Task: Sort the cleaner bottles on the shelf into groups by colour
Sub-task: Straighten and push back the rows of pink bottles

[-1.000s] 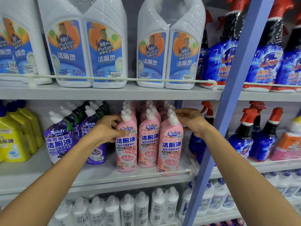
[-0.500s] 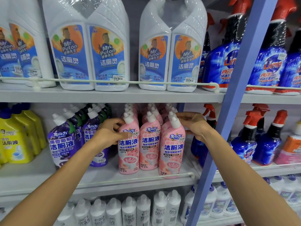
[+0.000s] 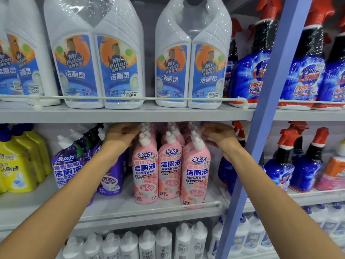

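Your left hand (image 3: 121, 134) and right hand (image 3: 217, 134) flank the pink bottles (image 3: 169, 165) mid-shelf (image 3: 149, 212), fingers loosely curled against the back necks; whether they clamp anything, I cannot tell. You appear to be squaring up the pink group. Next, press the rows together, clear of the purple bottles (image 3: 67, 165).

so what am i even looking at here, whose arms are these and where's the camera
There is no machine here. A person wears a camera on their head, so this one picture looks forward and down along their own bare arms at a shop shelf.

The left hand and the right hand reach to either side of a group of pink bottles on the middle shelf. The fingers are up by the white caps at the back of the rows. Whether either hand actually grips a bottle cannot be told; nothing is lifted.

Beside the pink group stand purple bottles, then yellow bottles further left. Past the blue upright post are blue spray bottles with red triggers. Big white bottles fill the shelf above, small white ones the shelf below.
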The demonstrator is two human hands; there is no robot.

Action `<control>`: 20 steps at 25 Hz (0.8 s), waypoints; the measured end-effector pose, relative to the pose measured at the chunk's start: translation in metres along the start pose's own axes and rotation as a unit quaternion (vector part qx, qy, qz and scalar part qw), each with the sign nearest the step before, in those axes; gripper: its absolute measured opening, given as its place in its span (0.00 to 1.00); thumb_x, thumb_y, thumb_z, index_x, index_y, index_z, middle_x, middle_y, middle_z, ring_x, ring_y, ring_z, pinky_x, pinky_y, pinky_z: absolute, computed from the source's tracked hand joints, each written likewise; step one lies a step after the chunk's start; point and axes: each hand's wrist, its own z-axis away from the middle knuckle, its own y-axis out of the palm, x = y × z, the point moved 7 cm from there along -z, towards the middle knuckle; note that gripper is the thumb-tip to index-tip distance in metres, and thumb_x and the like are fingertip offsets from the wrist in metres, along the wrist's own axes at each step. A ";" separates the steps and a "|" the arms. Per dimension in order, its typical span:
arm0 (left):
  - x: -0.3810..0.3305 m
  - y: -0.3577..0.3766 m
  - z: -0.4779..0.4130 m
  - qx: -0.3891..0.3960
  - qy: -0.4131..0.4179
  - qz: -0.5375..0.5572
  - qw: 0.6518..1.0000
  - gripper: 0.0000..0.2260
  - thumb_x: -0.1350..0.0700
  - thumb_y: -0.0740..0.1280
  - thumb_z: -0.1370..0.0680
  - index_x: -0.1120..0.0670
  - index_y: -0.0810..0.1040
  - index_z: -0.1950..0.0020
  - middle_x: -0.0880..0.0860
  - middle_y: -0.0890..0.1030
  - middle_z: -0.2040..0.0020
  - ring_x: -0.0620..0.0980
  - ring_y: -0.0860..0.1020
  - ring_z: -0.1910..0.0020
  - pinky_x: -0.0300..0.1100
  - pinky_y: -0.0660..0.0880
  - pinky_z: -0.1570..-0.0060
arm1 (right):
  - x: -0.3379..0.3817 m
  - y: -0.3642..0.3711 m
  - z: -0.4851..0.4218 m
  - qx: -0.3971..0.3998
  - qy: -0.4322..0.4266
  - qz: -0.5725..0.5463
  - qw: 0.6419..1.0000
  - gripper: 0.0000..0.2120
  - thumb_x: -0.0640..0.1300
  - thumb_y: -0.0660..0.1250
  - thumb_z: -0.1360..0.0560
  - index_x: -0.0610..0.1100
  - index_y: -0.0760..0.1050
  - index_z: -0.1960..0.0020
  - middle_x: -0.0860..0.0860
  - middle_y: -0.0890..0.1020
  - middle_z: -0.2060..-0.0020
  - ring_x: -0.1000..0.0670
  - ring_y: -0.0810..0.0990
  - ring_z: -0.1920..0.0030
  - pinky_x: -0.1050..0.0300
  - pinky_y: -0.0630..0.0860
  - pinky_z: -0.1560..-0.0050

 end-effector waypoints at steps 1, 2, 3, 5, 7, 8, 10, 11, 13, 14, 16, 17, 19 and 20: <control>0.001 0.001 -0.008 -0.018 -0.014 0.006 1.000 0.09 0.53 0.73 0.22 0.56 0.82 0.46 0.58 0.85 0.47 0.59 0.83 0.45 0.56 0.81 0.43 | 0.004 -0.001 -0.007 -0.020 -0.009 0.010 1.000 0.07 0.42 0.77 0.27 0.47 0.83 0.50 0.47 0.87 0.50 0.45 0.85 0.47 0.49 0.83 0.45; 0.003 0.004 -0.016 -0.022 -0.035 0.011 0.999 0.11 0.53 0.73 0.23 0.57 0.81 0.44 0.58 0.84 0.46 0.58 0.83 0.46 0.55 0.81 0.43 | 0.009 -0.001 -0.013 -0.029 -0.018 0.037 0.999 0.07 0.42 0.77 0.27 0.45 0.83 0.50 0.48 0.86 0.51 0.45 0.84 0.47 0.49 0.82 0.43; 0.006 0.009 -0.022 -0.011 -0.059 0.012 0.998 0.12 0.53 0.73 0.23 0.57 0.81 0.42 0.57 0.84 0.46 0.56 0.82 0.46 0.52 0.81 0.44 | 0.010 0.002 -0.018 -0.027 -0.019 0.075 0.997 0.06 0.43 0.77 0.27 0.45 0.82 0.51 0.48 0.86 0.52 0.45 0.84 0.47 0.49 0.82 0.42; 0.014 0.021 -0.028 0.042 -0.100 -0.004 0.994 0.11 0.55 0.73 0.22 0.54 0.81 0.40 0.54 0.83 0.47 0.52 0.80 0.48 0.46 0.79 0.49 | 0.008 0.011 -0.024 0.000 -0.012 0.128 0.992 0.04 0.44 0.76 0.26 0.47 0.82 0.53 0.48 0.85 0.54 0.47 0.82 0.51 0.48 0.81 0.41; 0.014 0.026 -0.029 0.078 -0.116 -0.010 0.990 0.09 0.58 0.72 0.22 0.53 0.81 0.42 0.52 0.83 0.52 0.49 0.80 0.54 0.42 0.76 0.56 | 0.002 0.018 -0.024 0.026 0.002 0.114 0.993 0.07 0.43 0.77 0.26 0.46 0.84 0.49 0.49 0.84 0.55 0.49 0.80 0.54 0.50 0.81 0.44; 0.014 0.026 -0.031 0.087 -0.116 -0.012 0.989 0.09 0.59 0.72 0.22 0.53 0.81 0.42 0.52 0.83 0.53 0.48 0.79 0.56 0.41 0.75 0.57 | 0.000 0.019 -0.023 0.032 0.002 0.102 0.994 0.10 0.42 0.77 0.26 0.45 0.84 0.46 0.50 0.83 0.56 0.50 0.79 0.55 0.54 0.81 0.49; 0.016 0.022 -0.035 0.094 -0.113 -0.023 0.989 0.10 0.58 0.74 0.24 0.54 0.83 0.43 0.53 0.85 0.52 0.49 0.80 0.56 0.42 0.76 0.57 | -0.002 0.019 -0.023 0.041 0.002 0.081 0.996 0.13 0.41 0.76 0.26 0.43 0.84 0.42 0.52 0.83 0.56 0.54 0.80 0.59 0.63 0.79 0.56; 0.017 0.019 -0.036 0.096 -0.111 -0.024 0.989 0.10 0.58 0.75 0.24 0.54 0.83 0.43 0.53 0.85 0.51 0.50 0.81 0.56 0.42 0.77 0.55 | -0.002 0.019 -0.024 0.049 0.006 0.075 0.996 0.13 0.41 0.76 0.25 0.43 0.83 0.41 0.52 0.83 0.55 0.56 0.80 0.59 0.64 0.78 0.58; 0.022 0.016 -0.039 0.110 -0.103 -0.022 0.988 0.11 0.58 0.75 0.25 0.55 0.84 0.43 0.54 0.86 0.48 0.50 0.83 0.52 0.43 0.79 0.53 | -0.003 0.018 -0.026 0.066 0.015 0.073 0.995 0.13 0.41 0.76 0.25 0.43 0.83 0.41 0.51 0.84 0.53 0.56 0.80 0.57 0.62 0.78 0.57; 0.023 0.015 -0.040 0.120 -0.101 -0.023 0.987 0.10 0.59 0.75 0.24 0.55 0.84 0.43 0.55 0.86 0.46 0.50 0.83 0.51 0.43 0.79 0.53 | -0.004 0.018 -0.027 0.073 0.021 0.074 0.994 0.13 0.42 0.76 0.25 0.44 0.83 0.41 0.51 0.84 0.54 0.55 0.80 0.57 0.61 0.79 0.56; 0.024 0.014 -0.040 0.131 -0.098 -0.025 0.986 0.10 0.59 0.74 0.23 0.54 0.84 0.43 0.55 0.86 0.45 0.49 0.83 0.50 0.41 0.79 0.55 | -0.005 0.020 -0.031 0.084 0.027 0.077 0.993 0.12 0.41 0.75 0.25 0.44 0.83 0.42 0.52 0.83 0.56 0.54 0.80 0.56 0.59 0.79 0.56; 0.026 0.014 -0.041 0.130 -0.096 -0.027 0.986 0.11 0.59 0.75 0.24 0.54 0.84 0.42 0.55 0.86 0.45 0.49 0.83 0.50 0.41 0.79 0.57 | -0.006 0.021 -0.032 0.088 0.028 0.083 0.992 0.11 0.41 0.75 0.24 0.44 0.83 0.42 0.52 0.83 0.57 0.53 0.80 0.56 0.59 0.79 0.56; 0.028 0.015 -0.044 0.122 -0.087 -0.028 0.988 0.15 0.57 0.77 0.27 0.55 0.84 0.41 0.55 0.86 0.46 0.49 0.84 0.50 0.41 0.80 0.57 | -0.005 0.022 -0.033 0.091 0.023 0.090 0.992 0.11 0.39 0.74 0.24 0.44 0.83 0.42 0.52 0.83 0.58 0.54 0.79 0.57 0.58 0.79 0.56; 0.028 0.016 -0.045 0.117 -0.080 -0.028 0.990 0.16 0.57 0.78 0.27 0.55 0.84 0.41 0.55 0.86 0.46 0.50 0.84 0.49 0.43 0.80 0.55 | -0.005 0.022 -0.033 0.090 0.019 0.088 0.992 0.11 0.39 0.74 0.24 0.43 0.83 0.42 0.52 0.83 0.58 0.54 0.79 0.58 0.58 0.79 0.56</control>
